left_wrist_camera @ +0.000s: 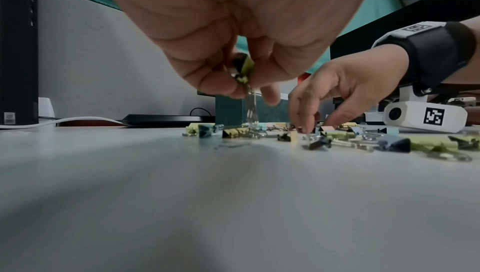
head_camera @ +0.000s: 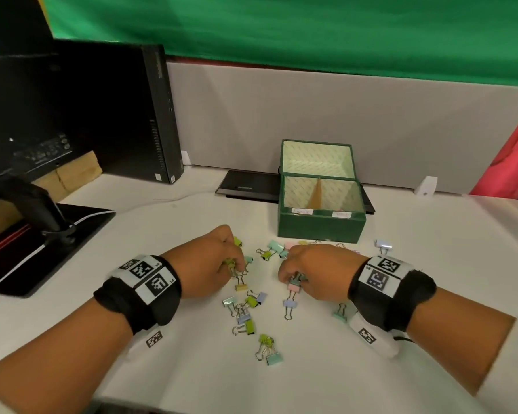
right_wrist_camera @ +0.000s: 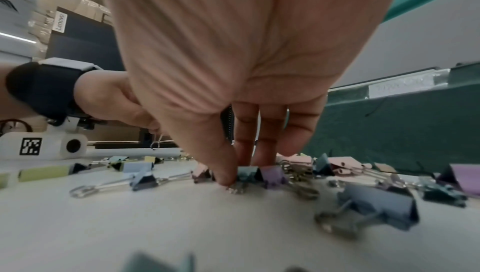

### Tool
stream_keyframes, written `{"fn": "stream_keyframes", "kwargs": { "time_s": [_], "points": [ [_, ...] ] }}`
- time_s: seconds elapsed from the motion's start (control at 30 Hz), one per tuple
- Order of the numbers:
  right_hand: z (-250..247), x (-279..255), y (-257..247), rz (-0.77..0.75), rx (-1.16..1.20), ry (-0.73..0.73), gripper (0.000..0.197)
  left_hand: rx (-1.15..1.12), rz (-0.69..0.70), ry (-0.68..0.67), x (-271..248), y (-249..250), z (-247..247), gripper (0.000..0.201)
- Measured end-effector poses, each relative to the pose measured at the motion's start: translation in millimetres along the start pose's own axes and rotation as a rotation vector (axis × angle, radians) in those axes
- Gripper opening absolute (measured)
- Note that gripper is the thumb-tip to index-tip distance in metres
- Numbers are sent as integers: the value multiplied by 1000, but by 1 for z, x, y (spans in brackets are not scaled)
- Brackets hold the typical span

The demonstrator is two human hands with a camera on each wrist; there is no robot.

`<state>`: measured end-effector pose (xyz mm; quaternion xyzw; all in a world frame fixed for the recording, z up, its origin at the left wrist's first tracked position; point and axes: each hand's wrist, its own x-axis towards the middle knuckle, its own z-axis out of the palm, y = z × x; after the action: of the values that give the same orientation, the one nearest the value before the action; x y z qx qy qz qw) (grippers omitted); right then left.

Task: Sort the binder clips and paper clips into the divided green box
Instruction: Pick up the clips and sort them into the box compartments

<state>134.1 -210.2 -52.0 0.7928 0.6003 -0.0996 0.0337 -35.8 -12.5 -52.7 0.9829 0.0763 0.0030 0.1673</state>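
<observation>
Head view: left hand (head_camera: 210,258) pinches a folded-metal green binder clip (head_camera: 230,263).

Black computer tower (head_camera: 150,115) beside a monitor stand (head_camera: 42,216); grey partition (head_camera: 341,121), green backdrop (head_camera: 281,28).

Green box (head_camera: 320,230) stands open at far side of table (head_camera: 431,264), lid up behind. Binder clips (head_camera: 245,309) lie all over between hands and box, some just beside box front. Black computer (head_camera: 102,115) blocks far left. Bare table at right.
</observation>
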Motion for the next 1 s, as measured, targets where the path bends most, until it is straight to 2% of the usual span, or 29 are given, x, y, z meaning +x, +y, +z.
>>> {"fn": "stream_keyframes", "kwargs": {
  "time_s": [0.07,0.1,0.2,0.3,0.4,0.5,0.67,0.83,0.93,1.0],
  "points": [
    [-1,0,1,3,4,24,33,-12,29,55,-1,0,-1,18],
    [-3,-1,2,8,18,31,30,-12,43,67,-2,1,-2,18],
    [-7,-6,8,39,127,51,25,26,31,-28,-3,7,-1,21],
    [-16,-12,17,98,474,126,17,54,-4,-155,-5,11,3,19],
    [-30,-14,25,196,847,245,14,43,-21,-161,-9,12,2,12],
    [-49,-7,38,289,982,365,14,64,-20,-189,-12,10,1,8],
    [-79,27,55,348,697,454,24,102,15,-166,-21,2,5,18],
    [-83,36,57,336,414,322,48,75,-26,-174,-21,3,7,26],
    [-69,7,47,245,360,319,30,111,6,-195,-19,1,8,25],
    [-52,-23,37,181,252,139,17,133,24,-200,-19,0,9,22]
  ]
}}
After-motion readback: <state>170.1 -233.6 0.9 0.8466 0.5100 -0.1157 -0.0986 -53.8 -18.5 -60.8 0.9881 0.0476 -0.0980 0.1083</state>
